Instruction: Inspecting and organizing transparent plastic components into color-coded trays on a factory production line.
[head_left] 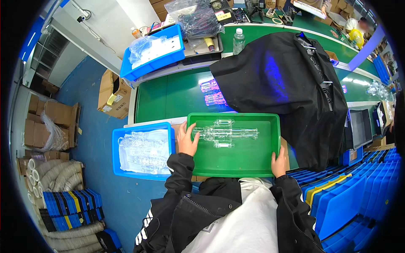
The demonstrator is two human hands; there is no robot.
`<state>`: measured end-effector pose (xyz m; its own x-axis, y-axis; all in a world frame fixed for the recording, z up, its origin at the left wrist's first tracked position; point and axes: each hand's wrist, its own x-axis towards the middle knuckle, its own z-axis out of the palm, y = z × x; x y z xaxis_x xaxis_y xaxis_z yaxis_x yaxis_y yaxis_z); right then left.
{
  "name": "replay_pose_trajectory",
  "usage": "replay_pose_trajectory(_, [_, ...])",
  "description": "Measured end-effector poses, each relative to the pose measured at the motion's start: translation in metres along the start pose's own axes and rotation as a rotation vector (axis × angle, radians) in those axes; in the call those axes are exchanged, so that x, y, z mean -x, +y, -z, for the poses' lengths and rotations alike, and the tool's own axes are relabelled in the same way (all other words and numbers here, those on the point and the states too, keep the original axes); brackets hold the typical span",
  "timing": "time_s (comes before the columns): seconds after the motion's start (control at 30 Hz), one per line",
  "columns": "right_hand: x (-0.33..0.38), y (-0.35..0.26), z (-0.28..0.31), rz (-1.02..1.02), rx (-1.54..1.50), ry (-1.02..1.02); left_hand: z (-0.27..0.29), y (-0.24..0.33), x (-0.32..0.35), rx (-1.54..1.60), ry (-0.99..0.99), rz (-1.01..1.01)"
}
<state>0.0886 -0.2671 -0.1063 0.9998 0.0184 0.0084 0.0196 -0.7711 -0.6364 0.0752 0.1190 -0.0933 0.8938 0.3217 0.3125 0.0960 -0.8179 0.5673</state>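
A shallow green tray (236, 166) is in front of me, by the edge of the green workbench. Inside lies a clear, see-through part (228, 133) with a long body and a short tube on either side. My left hand (187, 141) is closed over the tray's left wall, its fingertips close to the part's left end; whether they touch it I cannot tell. On the right wall, my right hand (279, 163) grips the rim, thumb upward. Left of the green tray, a blue bin (115, 156) holds several similar clear parts on white lining.
A black cloth cover (261, 76) drapes over the bench, with clear parts (214, 92) lit pink-purple at its edge. Another blue bin (179, 46) and a bottle (238, 41) stand behind. Stacked blue bins (341, 206) are at right; a cardboard box (114, 95) is at left.
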Motion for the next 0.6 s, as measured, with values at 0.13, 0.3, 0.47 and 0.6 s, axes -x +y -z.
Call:
replay_pose_trajectory(0.13, [0.001, 0.004, -0.001, 0.007, -0.001, 0.002, -0.006, 0.041, -0.046, 0.101, -0.051, -0.169])
replay_pose_trajectory(0.3, [0.000, 0.004, -0.002, 0.023, -0.011, 0.006, -0.055, 0.041, -0.114, -0.148, -0.363, -0.069])
replay_pose_trajectory(0.47, [0.002, 0.010, -0.006, -0.016, 0.010, 0.000, -0.123, 0.015, -0.148, -0.285, -0.608, 0.015])
replay_pose_trajectory(0.6, [0.004, 0.008, -0.003, -0.067, 0.017, -0.006, -0.137, 0.022, -0.159, -0.546, -0.594, -0.141])
